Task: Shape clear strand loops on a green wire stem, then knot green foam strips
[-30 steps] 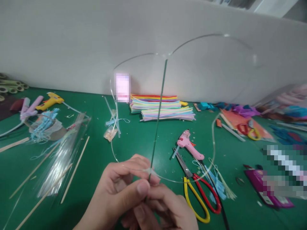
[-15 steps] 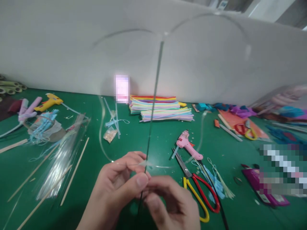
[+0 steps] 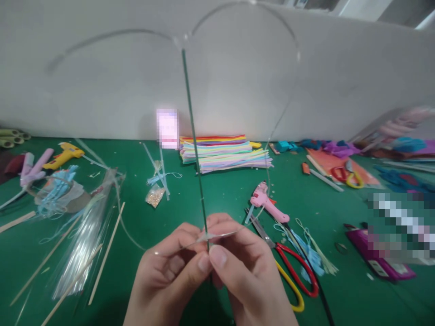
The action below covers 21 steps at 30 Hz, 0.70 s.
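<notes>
Fingers curled into pinches, the left hand (image 3: 166,276) and right hand (image 3: 249,271) hold the lower part of a slim dark-green rod (image 3: 194,136) above a flat green tabletop (image 3: 186,203), bare just ahead. Red-and-yellow-handled metal scissors (image 3: 281,249) lie near the right hand; thin clear strips (image 3: 132,31) (blurred at left) loop out either side of the rod.

The left hand (image 3: 170,271) and the right hand (image 3: 246,267) are seen bare as far as they are shown; slim fingers (image 3: 176,240) are topped by short, rounded thumbnails (image 3: 220,257).
</notes>
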{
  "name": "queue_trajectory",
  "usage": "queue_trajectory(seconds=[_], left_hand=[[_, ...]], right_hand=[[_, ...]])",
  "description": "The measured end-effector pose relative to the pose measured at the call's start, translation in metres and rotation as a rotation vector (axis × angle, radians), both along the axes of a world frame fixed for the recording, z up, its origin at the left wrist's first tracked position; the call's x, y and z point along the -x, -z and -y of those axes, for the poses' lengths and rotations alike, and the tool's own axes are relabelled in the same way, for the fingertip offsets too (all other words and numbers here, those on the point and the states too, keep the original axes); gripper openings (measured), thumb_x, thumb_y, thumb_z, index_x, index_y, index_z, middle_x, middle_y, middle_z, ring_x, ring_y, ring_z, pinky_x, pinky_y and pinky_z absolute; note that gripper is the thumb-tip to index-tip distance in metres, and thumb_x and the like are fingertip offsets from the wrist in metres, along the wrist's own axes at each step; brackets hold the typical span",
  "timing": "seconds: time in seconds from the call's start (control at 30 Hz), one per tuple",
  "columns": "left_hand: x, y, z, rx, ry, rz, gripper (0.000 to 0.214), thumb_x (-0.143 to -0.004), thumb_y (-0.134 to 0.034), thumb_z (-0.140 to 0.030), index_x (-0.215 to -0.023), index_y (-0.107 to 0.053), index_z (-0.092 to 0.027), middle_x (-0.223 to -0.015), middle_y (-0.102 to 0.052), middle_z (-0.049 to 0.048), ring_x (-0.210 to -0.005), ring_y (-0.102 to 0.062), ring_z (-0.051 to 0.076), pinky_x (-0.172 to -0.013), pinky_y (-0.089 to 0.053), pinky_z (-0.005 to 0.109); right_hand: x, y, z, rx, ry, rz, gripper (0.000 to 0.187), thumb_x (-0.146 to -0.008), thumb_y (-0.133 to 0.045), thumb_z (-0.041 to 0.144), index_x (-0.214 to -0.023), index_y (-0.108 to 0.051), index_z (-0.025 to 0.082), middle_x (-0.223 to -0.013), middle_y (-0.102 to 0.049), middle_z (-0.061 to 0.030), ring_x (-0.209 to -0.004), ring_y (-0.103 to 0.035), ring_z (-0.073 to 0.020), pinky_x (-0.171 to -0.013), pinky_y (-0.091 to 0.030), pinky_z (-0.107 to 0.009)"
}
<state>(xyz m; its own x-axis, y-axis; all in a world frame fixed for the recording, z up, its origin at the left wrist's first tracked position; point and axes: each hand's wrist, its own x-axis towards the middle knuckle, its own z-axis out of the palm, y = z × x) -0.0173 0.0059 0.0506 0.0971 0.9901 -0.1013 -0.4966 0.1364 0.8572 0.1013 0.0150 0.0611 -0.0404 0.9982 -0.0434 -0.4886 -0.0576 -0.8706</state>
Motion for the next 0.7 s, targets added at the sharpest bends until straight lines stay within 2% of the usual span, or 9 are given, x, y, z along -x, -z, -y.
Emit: queue_trajectory(seconds=[0.1, 0.27, 0.5, 0.7], left_hand=[[-0.002, 0.002, -0.001, -0.033, -0.058, -0.053, 0.010, -0.085, -0.079, -0.023, -0.075, -0.077, -0.024, -0.081, -0.066, -0.0011, -0.078, -0.065, 0.010, -0.070, -0.054, 0.013], [-0.006, 0.000, 0.001, -0.076, -0.099, -0.117, 0.009, -0.085, -0.078, -0.024, -0.076, -0.078, -0.025, -0.081, -0.067, -0.0008, -0.079, -0.066, 0.010, -0.070, -0.054, 0.013], [-0.008, -0.002, 0.002, -0.089, -0.117, -0.209, 0.004, -0.084, -0.079, -0.026, -0.083, -0.081, -0.029, -0.080, -0.070, 0.0004, -0.080, -0.068, 0.014, -0.071, -0.055, 0.017], [-0.005, -0.002, 0.000, -0.123, -0.091, -0.280, 0.009, -0.086, -0.077, -0.024, -0.088, -0.083, -0.032, -0.082, -0.071, 0.0017, -0.081, -0.070, 0.017, -0.072, -0.058, 0.022]], right_hand=[[0.003, -0.002, -0.002, 0.021, 0.047, 0.034, 0.013, -0.073, -0.072, 0.016, -0.076, -0.076, 0.027, -0.086, -0.066, 0.0005, -0.073, -0.054, -0.0136, -0.060, -0.041, -0.025], [0.012, -0.010, 0.000, 0.102, 0.129, -0.045, 0.009, -0.067, -0.072, 0.015, -0.065, -0.071, 0.024, -0.083, -0.063, 0.0005, -0.083, -0.059, -0.0174, -0.078, -0.045, -0.031], [0.016, -0.009, 0.002, 0.102, 0.143, -0.099, 0.012, -0.069, -0.072, 0.017, -0.061, -0.066, 0.024, -0.078, -0.057, 0.0023, -0.078, -0.056, -0.0157, -0.078, -0.046, -0.031], [0.016, -0.006, 0.001, 0.114, 0.133, -0.121, 0.012, -0.072, -0.074, 0.020, -0.063, -0.066, 0.023, -0.081, -0.057, 0.0021, -0.075, -0.054, -0.0139, -0.074, -0.047, -0.028]])
